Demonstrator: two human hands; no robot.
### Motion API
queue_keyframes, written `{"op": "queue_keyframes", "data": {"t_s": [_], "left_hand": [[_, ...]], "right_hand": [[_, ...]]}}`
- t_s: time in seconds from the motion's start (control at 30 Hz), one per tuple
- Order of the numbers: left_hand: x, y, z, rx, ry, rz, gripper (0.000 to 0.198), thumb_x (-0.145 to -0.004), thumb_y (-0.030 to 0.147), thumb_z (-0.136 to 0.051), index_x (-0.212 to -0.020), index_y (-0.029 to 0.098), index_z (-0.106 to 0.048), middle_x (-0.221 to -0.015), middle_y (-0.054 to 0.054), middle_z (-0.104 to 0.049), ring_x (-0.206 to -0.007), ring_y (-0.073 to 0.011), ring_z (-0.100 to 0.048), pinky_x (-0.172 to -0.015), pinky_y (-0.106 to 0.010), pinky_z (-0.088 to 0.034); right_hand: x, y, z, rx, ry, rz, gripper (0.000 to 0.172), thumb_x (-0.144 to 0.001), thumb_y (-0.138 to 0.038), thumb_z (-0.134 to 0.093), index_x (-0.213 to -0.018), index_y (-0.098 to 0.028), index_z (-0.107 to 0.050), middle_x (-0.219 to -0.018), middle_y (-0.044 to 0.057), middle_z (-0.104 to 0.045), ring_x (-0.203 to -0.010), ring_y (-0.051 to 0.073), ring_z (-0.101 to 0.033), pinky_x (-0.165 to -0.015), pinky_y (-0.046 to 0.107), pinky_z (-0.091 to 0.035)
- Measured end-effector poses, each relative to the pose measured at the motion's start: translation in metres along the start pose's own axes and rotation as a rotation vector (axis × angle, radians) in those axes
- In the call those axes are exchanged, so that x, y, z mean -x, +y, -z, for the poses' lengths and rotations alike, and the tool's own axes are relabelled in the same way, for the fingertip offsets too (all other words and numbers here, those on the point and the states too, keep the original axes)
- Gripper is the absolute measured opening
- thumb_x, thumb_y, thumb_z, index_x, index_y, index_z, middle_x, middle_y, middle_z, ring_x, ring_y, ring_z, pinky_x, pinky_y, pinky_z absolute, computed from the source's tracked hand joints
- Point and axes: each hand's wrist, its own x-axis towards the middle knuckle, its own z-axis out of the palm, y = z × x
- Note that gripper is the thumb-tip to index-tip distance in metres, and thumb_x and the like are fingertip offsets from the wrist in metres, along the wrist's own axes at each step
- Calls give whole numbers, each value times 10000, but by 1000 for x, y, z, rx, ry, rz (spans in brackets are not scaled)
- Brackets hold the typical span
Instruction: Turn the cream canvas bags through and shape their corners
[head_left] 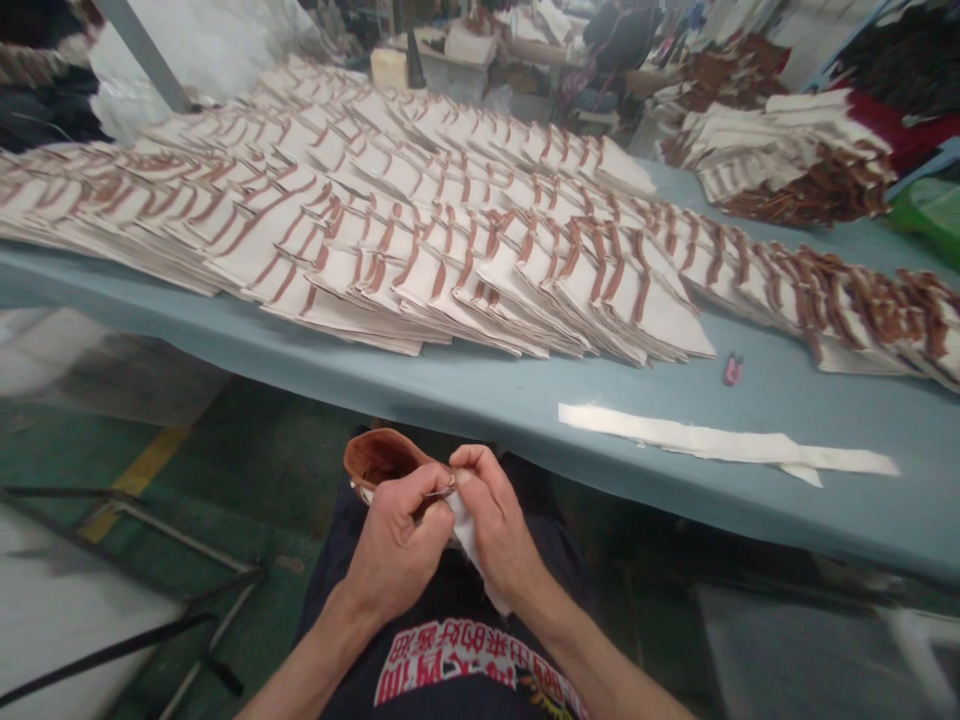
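A brown and white sewn piece is over my lap, its brown-lined edge curving open at the left. My left hand is closed on it, thumb bent against the fingers. Beside it, my right hand pinches the same piece near its edge, the fingertips almost meeting those of the left. White cloth hangs down between the two hands. Something thin shows between the fingertips, too small to make out. The lower part of the piece is hidden behind my hands.
A blue-covered table stands in front, bearing overlapping rows of white panels with brown strips. White fabric strips and a small pink object lie near its edge. Another fabric pile is at the back right. A metal frame stands at left.
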Motion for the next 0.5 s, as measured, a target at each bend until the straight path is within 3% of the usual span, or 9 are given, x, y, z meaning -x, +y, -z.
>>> {"op": "queue_keyframes", "data": {"t_s": [0.2, 0.3, 0.37, 0.43, 0.5], "left_hand": [[-2, 3, 6, 59, -148, 45, 128, -770, 249, -455, -667, 194, -507, -622, 37, -464, -575, -129, -409, -543, -235, -354], [-5, 19, 11, 42, -225, 7, 136, -782, 226, -466, -680, 182, -543, -647, 29, -505, -596, -129, -439, -563, -231, -363], [-8, 32, 16, 20, -269, -27, 163, -797, 209, -461, -697, 173, -585, -663, 19, -547, -614, -133, -478, -581, -230, -379], [-11, 45, 22, -4, -302, -55, 184, -796, 200, -462, -717, 165, -625, -687, 8, -596, -629, -139, -519, -596, -230, -399], [-13, 55, 28, -38, -329, -71, 173, -775, 185, -471, -714, 165, -631, -685, 11, -604, -627, -138, -530, -594, -226, -406]], "right_hand": [[-18, -4, 21, 176, -186, 161, 359, -1005, -523, -516, -837, -207, -546, -724, -37, -533, -635, 127, -465, -594, 240, -412], [-22, -21, 35, 340, -91, 290, 355, -1025, -483, -510, -807, -208, -568, -696, -29, -568, -634, 137, -503, -625, 260, -434], [-21, -39, 41, 345, -56, 428, 307, -1040, -450, -484, -903, -208, -614, -835, 28, -680, -783, 178, -619, -751, 303, -499], [-20, -58, 45, 334, -159, 527, 275, -1025, -450, -513, -1068, -209, -637, -1046, 81, -732, -978, 220, -671, -893, 359, -525], [-19, -76, 47, 410, -311, 584, 314, -978, -456, -592, -1172, -212, -625, -1114, 88, -732, -1031, 233, -678, -970, 394, -516]]}}
